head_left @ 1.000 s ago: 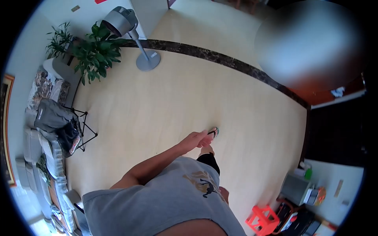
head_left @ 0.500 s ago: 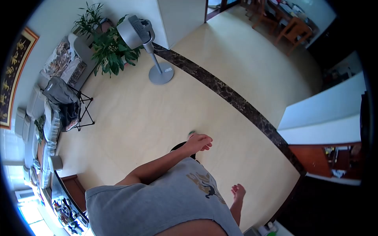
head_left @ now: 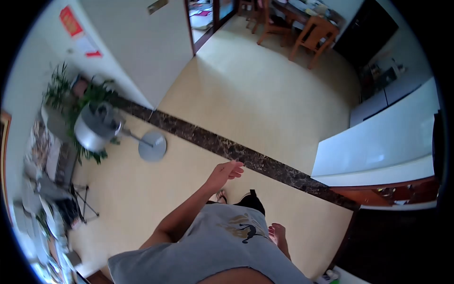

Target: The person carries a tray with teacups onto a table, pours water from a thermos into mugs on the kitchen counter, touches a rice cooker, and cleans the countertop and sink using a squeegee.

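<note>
My left hand [head_left: 226, 173] is held out in front of my body above the pale floor, its fingers loosely bent with nothing in them. Lower down on the right, my right hand [head_left: 278, 233] hangs beside the grey shirt [head_left: 189, 246]; its fingers are slightly curled, partly behind the cloth, and no held object shows. A sandalled foot [head_left: 221, 195] peeks out below my left forearm. Neither hand touches any furniture. Closest to the left hand is a dark marble strip [head_left: 208, 140] set in the floor beyond it.
A grey pedestal fan [head_left: 153, 146] stands ahead left, with leafy plants [head_left: 59, 90] behind. A folding chair [head_left: 85, 203] and sofa line the left. Wooden chairs [head_left: 314, 38] surround a dining table at the back. A white-topped cabinet [head_left: 378, 151] stands right.
My view has moved forward and turned right; the marble strip is nearer and the fan sits further left and lower. A foot now shows. Both hands remain empty.
</note>
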The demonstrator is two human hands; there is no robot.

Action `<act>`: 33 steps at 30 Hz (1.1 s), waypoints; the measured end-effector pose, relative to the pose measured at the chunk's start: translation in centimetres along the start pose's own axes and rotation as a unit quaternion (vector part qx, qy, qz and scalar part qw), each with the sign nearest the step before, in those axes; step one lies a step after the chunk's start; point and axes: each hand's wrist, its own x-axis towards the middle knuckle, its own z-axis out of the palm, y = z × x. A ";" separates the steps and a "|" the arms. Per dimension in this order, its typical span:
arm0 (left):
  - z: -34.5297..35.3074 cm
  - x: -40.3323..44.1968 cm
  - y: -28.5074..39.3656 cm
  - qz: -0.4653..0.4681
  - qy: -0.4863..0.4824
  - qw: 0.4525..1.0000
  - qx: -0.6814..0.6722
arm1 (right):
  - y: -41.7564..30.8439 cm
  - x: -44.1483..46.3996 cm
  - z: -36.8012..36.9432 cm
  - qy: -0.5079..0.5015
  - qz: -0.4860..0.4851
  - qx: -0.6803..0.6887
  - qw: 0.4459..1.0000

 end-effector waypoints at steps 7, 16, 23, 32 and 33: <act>-0.9 17.4 4.2 -0.032 -0.014 0.999 0.014 | -8.4 8.0 3.1 0.000 -0.009 -0.190 0.982; 1.1 36.3 14.8 -0.065 0.034 0.995 -0.068 | -36.0 25.9 4.9 -0.146 -0.217 -0.384 0.886; -6.3 48.4 20.3 -0.014 0.146 0.986 -0.084 | -69.3 31.4 17.7 -0.051 -0.194 -0.090 0.976; -19.5 66.7 30.6 -0.013 0.188 0.976 -0.106 | -79.2 42.7 29.8 -0.110 -0.068 -0.140 0.982; -21.1 68.4 32.7 -0.007 0.191 0.978 -0.077 | -79.3 41.6 31.8 -0.103 0.015 -0.128 0.986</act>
